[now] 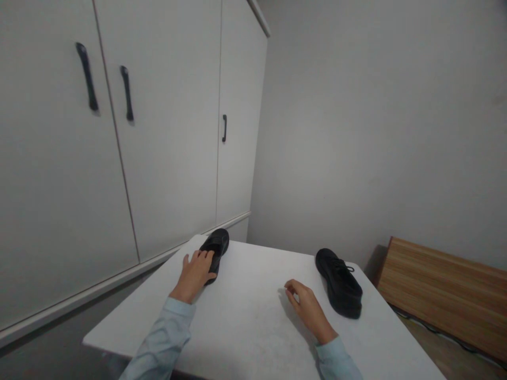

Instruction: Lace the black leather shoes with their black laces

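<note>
At the far left corner of the white table (245, 306) lies a black shoe (222, 239), its toe pointing away from me. My left hand (195, 275) is closed on the rear part of this shoe: the thumb lies along its right side and the fingertips reach over the opening. Over the table's middle right, my right hand (304, 305) holds nothing; its fingers are loosely curled, with a gap between thumb and forefinger. To the right of that hand, apart from it, a second black shoe (339, 285) with laces stands upright near the table's right edge.
A white wardrobe (170, 132) with dark handles rises along the left, close to the table's far left corner. Behind the table is a plain grey wall (356, 132). On the right, a wood-grain board (447, 290) leans beside a dark cable on the floor.
</note>
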Tool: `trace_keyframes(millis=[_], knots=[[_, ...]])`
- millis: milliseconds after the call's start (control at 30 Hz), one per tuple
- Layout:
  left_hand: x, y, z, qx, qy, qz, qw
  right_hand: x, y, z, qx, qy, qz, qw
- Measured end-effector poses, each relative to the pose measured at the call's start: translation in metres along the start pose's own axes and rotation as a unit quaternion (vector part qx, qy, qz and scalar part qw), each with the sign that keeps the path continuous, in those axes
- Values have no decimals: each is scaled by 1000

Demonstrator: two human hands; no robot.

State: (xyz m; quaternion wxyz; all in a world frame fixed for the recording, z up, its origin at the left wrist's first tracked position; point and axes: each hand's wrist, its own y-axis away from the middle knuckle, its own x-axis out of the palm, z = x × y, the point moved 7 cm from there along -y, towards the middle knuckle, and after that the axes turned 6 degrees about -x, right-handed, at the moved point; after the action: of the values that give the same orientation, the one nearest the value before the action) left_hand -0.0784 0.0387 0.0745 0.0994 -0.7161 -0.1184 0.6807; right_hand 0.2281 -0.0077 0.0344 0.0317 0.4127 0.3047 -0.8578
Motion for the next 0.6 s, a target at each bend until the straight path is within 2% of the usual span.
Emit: trace_keyframes(millis=[100,200,433,600], knots=[[9,-5,5,16,9,25,1000,2,2,0,0,5,5,1000],[11,-10,8,38,26,32,998,3,4,-3,5,16,12,1000],[-1,-10,5,71,48,-6,996,7,4,-8,21,24,21,999],[-11,-4,-14,79,71,-30,994,6,3,-11,32,23,17,999]])
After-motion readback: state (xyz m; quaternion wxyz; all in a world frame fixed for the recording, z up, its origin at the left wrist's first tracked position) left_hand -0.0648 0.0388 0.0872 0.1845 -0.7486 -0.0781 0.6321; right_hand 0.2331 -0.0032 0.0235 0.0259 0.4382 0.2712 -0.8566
